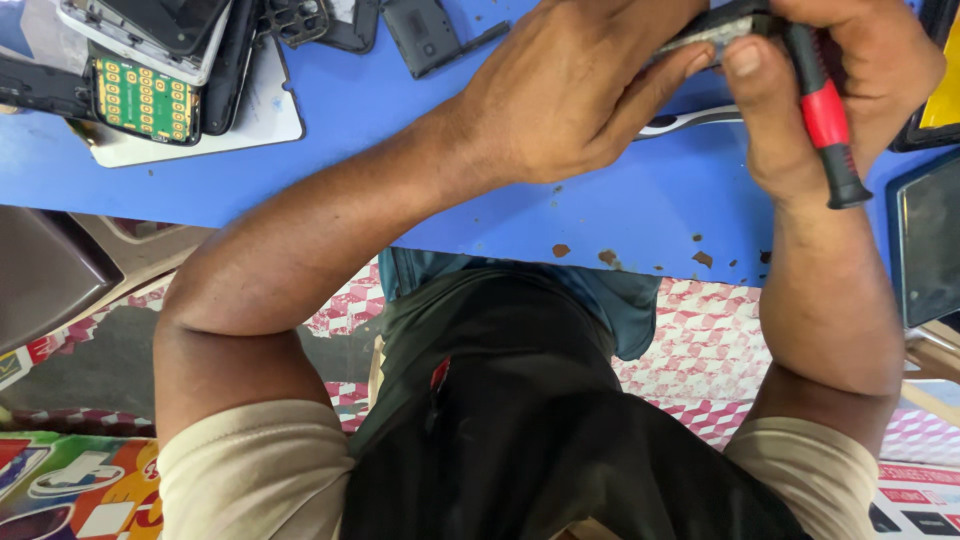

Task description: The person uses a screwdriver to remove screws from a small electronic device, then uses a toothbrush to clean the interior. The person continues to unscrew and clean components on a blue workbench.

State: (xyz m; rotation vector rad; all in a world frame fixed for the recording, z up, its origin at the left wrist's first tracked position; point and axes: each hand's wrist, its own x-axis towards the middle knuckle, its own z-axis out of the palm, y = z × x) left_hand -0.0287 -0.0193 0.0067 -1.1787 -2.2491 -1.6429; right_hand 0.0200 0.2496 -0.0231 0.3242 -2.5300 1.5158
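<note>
My left hand (570,90) lies over the blue tabletop (400,150) at the upper middle, its fingers gripping a dark, flat device (715,28) at the top edge. My right hand (810,80) is closed around a screwdriver with a red and black handle (825,115); the handle points down and toward me, and its tip is hidden behind the fingers at the device. Both hands meet at the device. A silver strip (690,120) lies on the table beneath them.
At the upper left, a pile of phone parts sits on a white sheet (262,112), including a green keypad circuit board (145,98) and black frames (425,35). A dark screen panel (925,240) lies at the right edge. The table's near edge is chipped (610,258).
</note>
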